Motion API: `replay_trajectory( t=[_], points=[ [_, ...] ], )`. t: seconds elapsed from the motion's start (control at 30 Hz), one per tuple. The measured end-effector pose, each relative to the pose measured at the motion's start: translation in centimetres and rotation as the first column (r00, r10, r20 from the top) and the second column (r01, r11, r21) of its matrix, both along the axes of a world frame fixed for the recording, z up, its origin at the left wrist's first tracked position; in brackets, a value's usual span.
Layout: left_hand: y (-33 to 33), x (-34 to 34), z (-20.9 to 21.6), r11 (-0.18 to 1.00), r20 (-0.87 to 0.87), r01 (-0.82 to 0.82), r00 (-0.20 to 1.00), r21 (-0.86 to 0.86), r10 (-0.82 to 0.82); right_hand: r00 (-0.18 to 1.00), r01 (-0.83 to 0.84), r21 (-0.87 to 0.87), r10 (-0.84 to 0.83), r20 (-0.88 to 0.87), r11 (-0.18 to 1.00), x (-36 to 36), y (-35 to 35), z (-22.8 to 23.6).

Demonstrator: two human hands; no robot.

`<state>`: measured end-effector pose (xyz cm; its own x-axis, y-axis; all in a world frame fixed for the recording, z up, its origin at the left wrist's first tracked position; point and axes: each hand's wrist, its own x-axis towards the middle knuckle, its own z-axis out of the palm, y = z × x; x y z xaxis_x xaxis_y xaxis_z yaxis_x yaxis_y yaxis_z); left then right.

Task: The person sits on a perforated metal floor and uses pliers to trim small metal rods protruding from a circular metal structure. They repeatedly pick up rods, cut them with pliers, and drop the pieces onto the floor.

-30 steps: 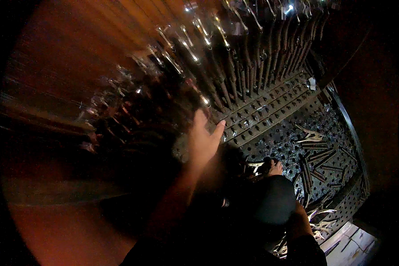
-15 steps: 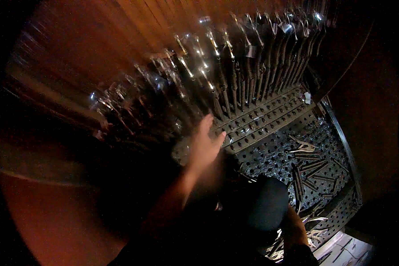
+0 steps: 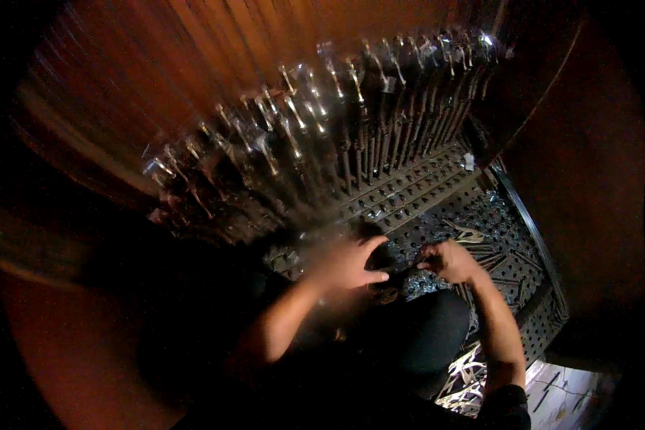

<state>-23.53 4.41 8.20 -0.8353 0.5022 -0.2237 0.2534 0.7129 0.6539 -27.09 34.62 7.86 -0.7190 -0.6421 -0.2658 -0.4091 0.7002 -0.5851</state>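
Observation:
My left hand is over the near end of a dark perforated rack, thumb and forefinger spread wide apart. Nothing shows between those fingertips, though the back of the hand is blurred. My right hand is just right of it, its fingers pinched together above a perforated metal floor. Something small and dark shows at the right fingertips, too dim to make out. Thin dark rods stand upright in a row along the rack, many with shiny strips and clear wrapping at their tops.
Loose dark sticks, pale strips and shiny scraps lie on the perforated floor at the right. My dark-clothed knee is close below the hands. A brown curved wall rises behind the rods. More pale strips lie at lower right.
My right hand has come up from beside my knee to the rack's near end. My left hand has drawn back from the rods toward me. The view has shifted slightly.

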Motion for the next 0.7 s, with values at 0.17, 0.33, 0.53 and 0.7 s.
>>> replay_trajectory(
  t=[0.17,0.33,0.53,0.7],
  points=[
    [-0.4,0.8,-2.3,0.919,0.120,0.247,0.948,0.308,-0.295,0.993,0.039,-0.223,-0.012,0.121,0.974,0.1,-2.8,14.2],
    [1.5,3.2,-2.3,0.659,0.359,0.207,0.703,0.723,-0.614,0.999,-0.039,-0.300,0.046,0.016,0.953,0.0,-4.3,16.3],
    [3.7,5.0,3.7,0.426,0.619,-0.469,0.414,0.774,-0.668,0.977,0.212,-0.500,-0.180,0.112,0.840,2.4,-4.6,15.8],
    [3.3,5.4,4.9,0.462,0.536,-0.302,0.644,0.834,-0.547,0.812,0.558,-0.657,-0.496,0.307,0.507,5.6,-6.4,13.6]
  ],
)
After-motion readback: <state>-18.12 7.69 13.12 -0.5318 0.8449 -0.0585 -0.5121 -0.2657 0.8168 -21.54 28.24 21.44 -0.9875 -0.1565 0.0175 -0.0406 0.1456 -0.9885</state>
